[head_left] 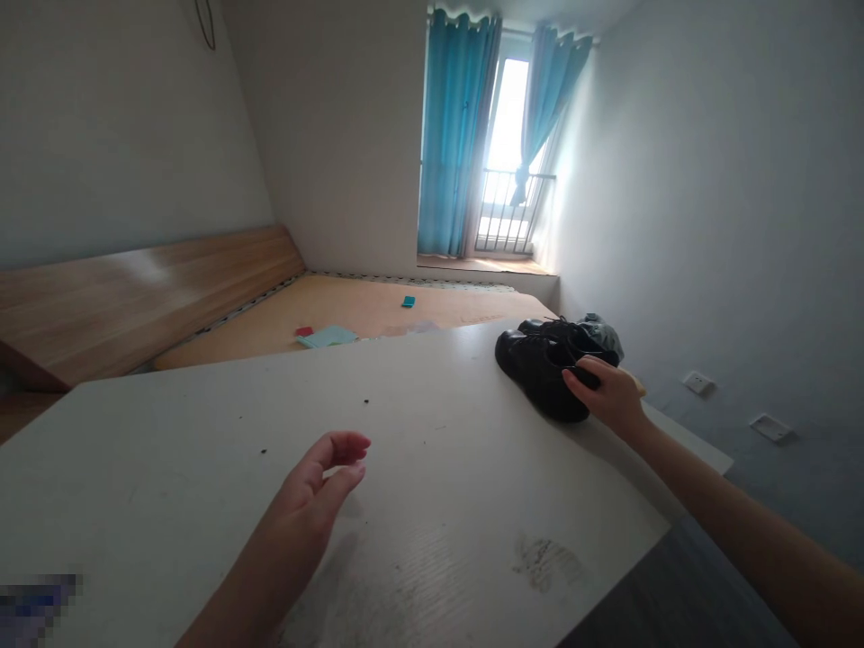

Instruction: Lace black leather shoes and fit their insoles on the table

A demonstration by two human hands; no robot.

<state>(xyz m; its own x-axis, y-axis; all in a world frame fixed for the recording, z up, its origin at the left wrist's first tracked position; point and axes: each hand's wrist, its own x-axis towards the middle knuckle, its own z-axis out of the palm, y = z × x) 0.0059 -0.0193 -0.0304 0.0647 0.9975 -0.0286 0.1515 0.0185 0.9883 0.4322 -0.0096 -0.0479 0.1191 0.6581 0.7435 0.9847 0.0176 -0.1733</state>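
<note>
Two black lace-up shoes stand side by side at the far right of the white table [432, 486]. My right hand [604, 391] grips the heel of the nearer black shoe [540, 373], thumb on the outside and fingers at the opening. Behind it the other black shoe [530, 327] is mostly hidden. A crumpled grey-green cloth or bag [603, 335] lies against the shoes. Over the middle of the table my left hand [324, 477] is held with fingers curved and apart, nothing between them.
A dusty shoe print [548, 562] and several dark crumbs mark the tabletop. Beyond the table lies a bed with a peach mattress [249, 310], bearing a pale green item [328, 337] and a small teal item [409, 301]. Wall sockets [698, 383] sit at the right.
</note>
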